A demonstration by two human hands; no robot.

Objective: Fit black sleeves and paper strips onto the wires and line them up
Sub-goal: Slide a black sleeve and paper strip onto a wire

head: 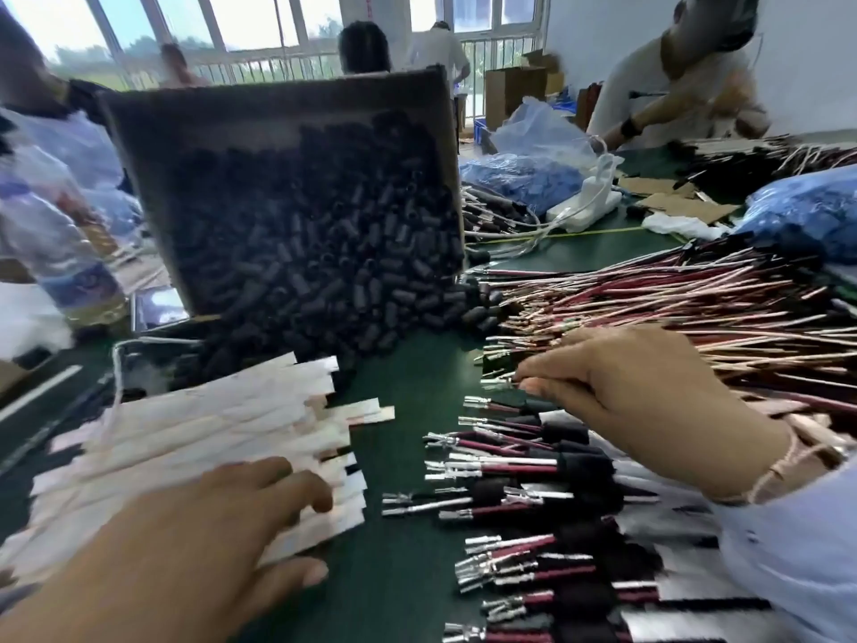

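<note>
- Your left hand [199, 536] lies on the stack of paper strips [185, 429] at the near left. Its fingers are spread and almost straight, and it grips nothing.
- Your right hand [649, 401] has its fingers curled, and the fingertips appear to pinch the metal end of one wire [496, 384]; blur keeps the grip from being sharp.
- That wire sits at the near edge of the loose wires [672, 308], a red and pale heap fanned across the right of the table [408, 392].
- The sleeved wires [524, 498] lie side by side in front of your right hand, terminals pointing left.
- The cardboard box [278, 104] leans back behind the strips, and black sleeves [315, 252] reach from its open front onto the table.
- A plastic bottle [60, 252] stands at the far left.
</note>
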